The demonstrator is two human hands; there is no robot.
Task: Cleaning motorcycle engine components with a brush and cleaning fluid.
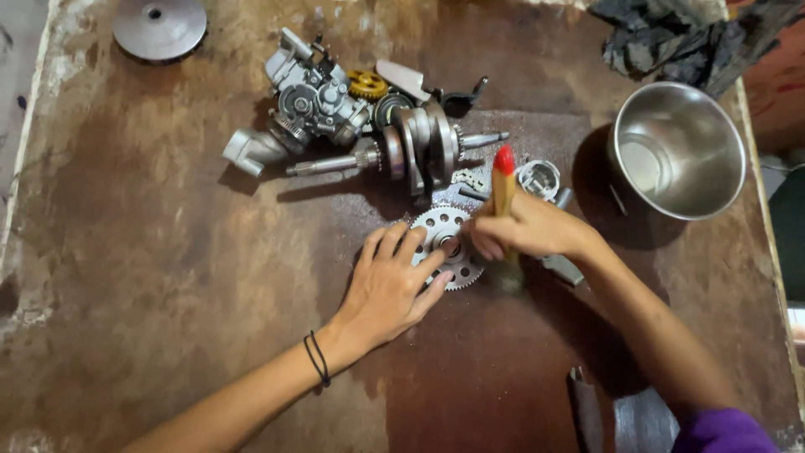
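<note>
A toothed steel sprocket (442, 226) with round holes lies flat on the worn brown table (168, 252). My left hand (392, 283) rests palm down on its left side, fingers spread across it. My right hand (527, 228) is closed around a wooden tool handle with a red tip (503, 180), held upright just right of the sprocket's centre. The tool's lower end is blurred.
Behind the sprocket lie a crankshaft (419, 151), a carburettor (314, 101), a small brass gear (367, 84) and a piston (538, 179). A steel bowl (679, 151) stands at the right, dark rags (671, 38) behind it, a metal disc (159, 25) at top left.
</note>
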